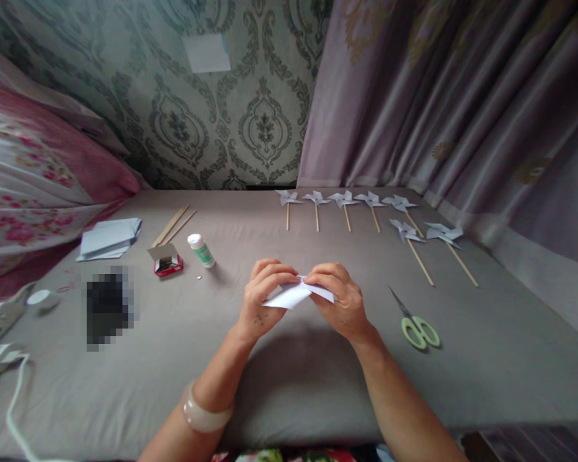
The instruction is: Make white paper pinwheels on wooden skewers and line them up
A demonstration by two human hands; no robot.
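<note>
Left hand (266, 294): fingers bent over and closed on the left part of the paper, tips near its middle; the thumb is hidden, so I cannot tell where it presses.
Right hand (341, 300): fingers curled in likewise, pinching the right part, tips just beside the left ones.
White paper (289, 298): raised between both hands, at the clock's centre, flaps angled towards six o'clock; what lies beneath the fingertips is too small to tell.
Good handling: a light, even pinch close to the middle should suit best; pressing hard on the flaps could crease them, and pulling the hands apart could tear the sheet.
Scissors (408, 316): between three and four o'clock, blades pointing away.
White-capped tube (202, 251): upright at ten o'clock.
Red box (168, 264): flap raised, between nine and ten, beyond the tube.
Loose sticks (174, 226): ten o'clock, just behind the box.
Paper stack (106, 239): between nine and ten, farther out.
Pinwheels (344, 199): seven on sticks, from twelve round to two.
</note>
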